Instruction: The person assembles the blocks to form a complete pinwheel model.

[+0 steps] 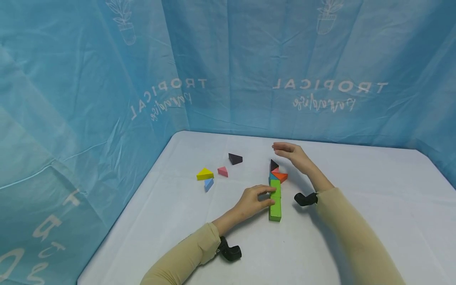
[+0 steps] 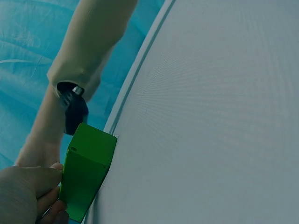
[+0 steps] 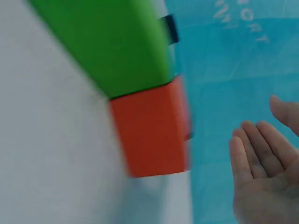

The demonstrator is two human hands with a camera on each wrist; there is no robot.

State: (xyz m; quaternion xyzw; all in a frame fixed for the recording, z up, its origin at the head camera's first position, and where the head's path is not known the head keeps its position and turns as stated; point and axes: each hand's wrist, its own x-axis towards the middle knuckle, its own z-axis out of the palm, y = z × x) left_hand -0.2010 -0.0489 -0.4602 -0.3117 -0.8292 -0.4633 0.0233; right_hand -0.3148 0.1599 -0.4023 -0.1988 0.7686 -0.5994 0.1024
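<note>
Two green blocks (image 1: 275, 210) lie end to end in a line on the white table. My left hand (image 1: 253, 201) touches their left side with thumb and fingertips, which also shows in the left wrist view against the green block (image 2: 88, 172). Beyond the green end sit a blue piece (image 1: 272, 177), an orange triangle block (image 1: 280, 176), a small pink piece (image 1: 276, 170) and a black triangle block (image 1: 274, 165), packed together. My right hand (image 1: 294, 156) hovers near the black triangle, fingers extended and holding nothing; its palm shows in the right wrist view.
Left of the row lie a yellow triangle block (image 1: 205, 174), a light blue triangle block (image 1: 208, 185), a pink block (image 1: 223, 171) and a black block (image 1: 235, 158). A blue printed curtain (image 1: 228, 59) hangs behind the table (image 1: 374, 190) and along its left side.
</note>
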